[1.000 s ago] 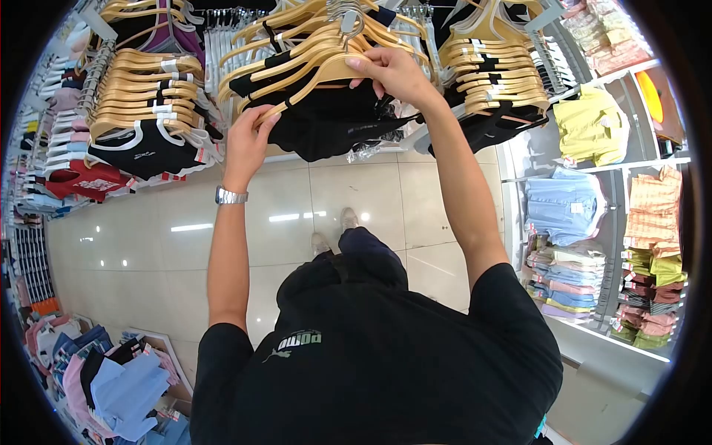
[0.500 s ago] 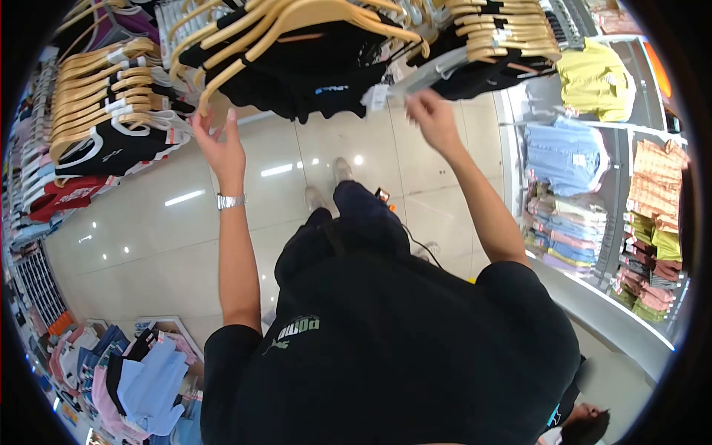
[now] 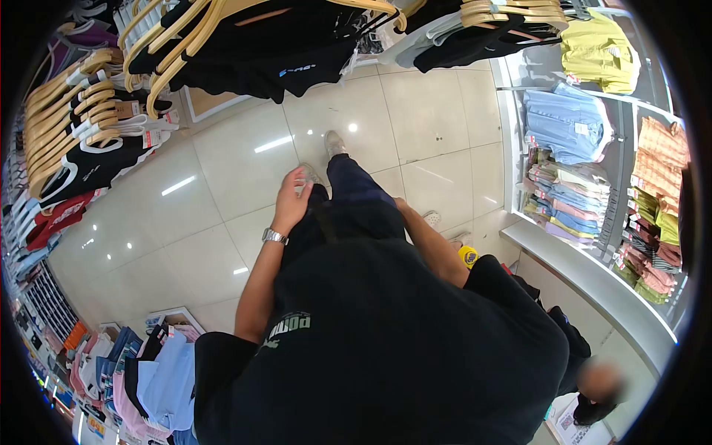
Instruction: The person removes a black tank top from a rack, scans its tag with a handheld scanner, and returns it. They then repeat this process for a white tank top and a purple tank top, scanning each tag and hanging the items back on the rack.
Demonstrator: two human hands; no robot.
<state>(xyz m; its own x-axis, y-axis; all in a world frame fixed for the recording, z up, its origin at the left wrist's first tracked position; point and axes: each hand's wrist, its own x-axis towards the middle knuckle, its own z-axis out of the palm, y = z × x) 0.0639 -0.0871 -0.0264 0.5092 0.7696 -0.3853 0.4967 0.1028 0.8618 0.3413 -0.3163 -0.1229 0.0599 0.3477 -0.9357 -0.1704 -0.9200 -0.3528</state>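
My left hand [image 3: 293,199], below a wristwatch [image 3: 275,236], hangs in front of my body with its fingers apart and nothing in them. My right hand [image 3: 401,205] is beside my dark trousers [image 3: 360,185], mostly hidden, so its fingers do not show. Black shirts [image 3: 259,55] hang on wooden hangers [image 3: 189,55] on the rack ahead, apart from both hands.
More hangers [image 3: 63,126] with clothes are at the left. Folded clothes [image 3: 167,378] lie at the lower left. Shelves on the right hold a yellow shirt [image 3: 601,55] and a blue shirt [image 3: 567,122]. Another person [image 3: 571,334] is at the lower right.
Both hands have dropped from the rack toward my body; the right one has left the white tag near the hangers. The hanging shirts now appear higher and farther left.
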